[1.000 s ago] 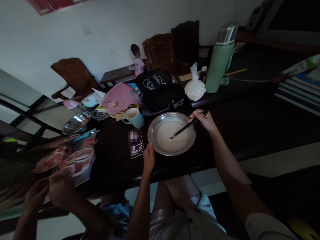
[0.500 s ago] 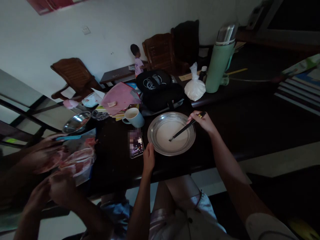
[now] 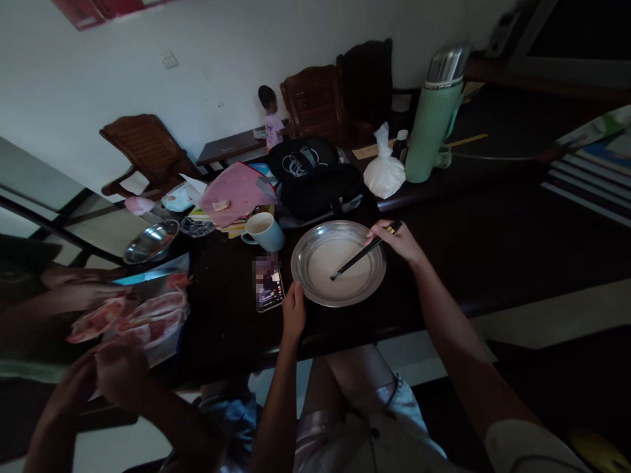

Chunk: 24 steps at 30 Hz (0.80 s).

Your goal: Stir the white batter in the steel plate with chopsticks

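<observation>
A wide, shallow metal bowl of pale, milky liquid sits on the dark table before me. My left hand grips its near-left rim, thumb on top. Over the right rim, my right hand is closed around black chopsticks with a gold band. They slant down to the left, and their tips are at the liquid. Just left of the bowl lies a phone with a lit screen. Behind it stands a light-blue mug.
At left, co-workers' hands handle raw meat on a board, near another metal bowl. Behind my bowl are a black bag, a tied bag of white powder and a green thermos. Books are stacked right.
The chopstick tips have shifted slightly left and down in the bowl, with my right hand moving a little. At left, a co-worker's hand and arm have drawn back from the blue-handled tool.
</observation>
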Available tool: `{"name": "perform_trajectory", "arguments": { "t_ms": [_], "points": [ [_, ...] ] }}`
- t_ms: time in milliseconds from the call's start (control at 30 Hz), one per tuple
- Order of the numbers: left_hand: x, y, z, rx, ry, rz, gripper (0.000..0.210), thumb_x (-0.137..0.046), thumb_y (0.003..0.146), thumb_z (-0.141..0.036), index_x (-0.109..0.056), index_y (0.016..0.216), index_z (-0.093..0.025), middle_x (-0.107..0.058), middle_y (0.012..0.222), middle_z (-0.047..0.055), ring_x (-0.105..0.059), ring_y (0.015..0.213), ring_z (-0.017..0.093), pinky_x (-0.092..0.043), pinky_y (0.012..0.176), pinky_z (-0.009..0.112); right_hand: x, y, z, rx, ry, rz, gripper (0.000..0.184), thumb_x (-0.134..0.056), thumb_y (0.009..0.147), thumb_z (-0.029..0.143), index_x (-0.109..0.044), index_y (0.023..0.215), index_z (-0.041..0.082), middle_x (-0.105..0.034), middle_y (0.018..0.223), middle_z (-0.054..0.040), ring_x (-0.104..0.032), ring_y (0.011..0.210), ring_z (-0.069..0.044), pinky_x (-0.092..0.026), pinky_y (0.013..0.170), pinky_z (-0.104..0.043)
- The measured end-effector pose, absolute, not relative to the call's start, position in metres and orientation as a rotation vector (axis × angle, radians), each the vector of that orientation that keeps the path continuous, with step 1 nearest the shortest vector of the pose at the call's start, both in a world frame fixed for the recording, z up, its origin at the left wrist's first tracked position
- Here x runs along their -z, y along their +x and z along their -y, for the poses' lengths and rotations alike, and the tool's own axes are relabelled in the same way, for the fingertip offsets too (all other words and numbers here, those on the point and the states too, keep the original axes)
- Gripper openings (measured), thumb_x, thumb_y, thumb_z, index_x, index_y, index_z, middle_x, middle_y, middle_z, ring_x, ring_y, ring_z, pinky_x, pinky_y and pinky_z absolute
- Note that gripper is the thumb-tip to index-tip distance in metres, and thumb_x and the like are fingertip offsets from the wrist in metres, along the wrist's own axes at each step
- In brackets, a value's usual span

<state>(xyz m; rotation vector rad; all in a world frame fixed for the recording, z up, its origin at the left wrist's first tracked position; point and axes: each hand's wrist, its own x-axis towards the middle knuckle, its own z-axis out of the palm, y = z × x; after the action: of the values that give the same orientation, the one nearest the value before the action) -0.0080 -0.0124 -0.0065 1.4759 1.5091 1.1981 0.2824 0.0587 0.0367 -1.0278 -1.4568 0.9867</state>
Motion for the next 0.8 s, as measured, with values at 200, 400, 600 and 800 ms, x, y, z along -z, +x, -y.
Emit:
{"name": "perform_trajectory", "arguments": {
  "t_ms": [200, 400, 600, 800],
  "points": [
    [0.0048, -0.0069, 0.0131, -1.211, 1.462, -1.505, 0.049, -0.041, 0.086, -0.06, -0.057, 0.074, -0.016, -0.058, 0.072, 0.002, -0.052, 0.073, 0.014, -0.042, 0.069, 0.023, -0.0362, 0.2834, -0.0619, -0.85, -1.05, 1.409, 0.036, -0.06, 0.081, 0.055, -0.07, 0.075, 0.021, -0.074, 0.072, -0.0035, -0.07, 0.076, -0.02, -0.052, 0.077, -0.033],
    [0.0068, -0.0077, 0.0128, -1.208, 1.461, -1.499, 0.049, -0.041, 0.086, -0.06, -0.058, 0.076, -0.015, -0.058, 0.071, 0.001, -0.05, 0.07, 0.013, -0.042, 0.068, 0.023, -0.0373, 0.2853, -0.059, -0.964, -1.05, 1.409, 0.038, -0.058, 0.081, 0.058, -0.07, 0.073, 0.022, -0.072, 0.065, -0.0033, -0.069, 0.067, -0.02, -0.052, 0.071, -0.033],
    [0.0053, -0.0069, 0.0127, -1.211, 1.467, -1.5, 0.049, -0.04, 0.086, -0.06, -0.056, 0.073, -0.016, -0.057, 0.071, 0.001, -0.052, 0.074, 0.014, -0.043, 0.071, 0.024, -0.0344, 0.2807, -0.0622, -0.919, -1.005, 1.476, 0.036, -0.06, 0.08, 0.055, -0.071, 0.075, 0.022, -0.075, 0.077, -0.0036, -0.069, 0.079, -0.02, -0.051, 0.079, -0.033],
    [0.0062, -0.0071, 0.0125, -1.197, 1.466, -1.494, 0.049, -0.04, 0.086, -0.06, -0.057, 0.077, -0.016, -0.057, 0.072, 0.001, -0.051, 0.074, 0.014, -0.042, 0.07, 0.024, -0.0371, 0.2876, -0.0611, -0.879, -1.051, 1.353, 0.038, -0.059, 0.081, 0.057, -0.069, 0.074, 0.021, -0.072, 0.063, -0.0029, -0.068, 0.065, -0.019, -0.052, 0.071, -0.032]
  ]
}}
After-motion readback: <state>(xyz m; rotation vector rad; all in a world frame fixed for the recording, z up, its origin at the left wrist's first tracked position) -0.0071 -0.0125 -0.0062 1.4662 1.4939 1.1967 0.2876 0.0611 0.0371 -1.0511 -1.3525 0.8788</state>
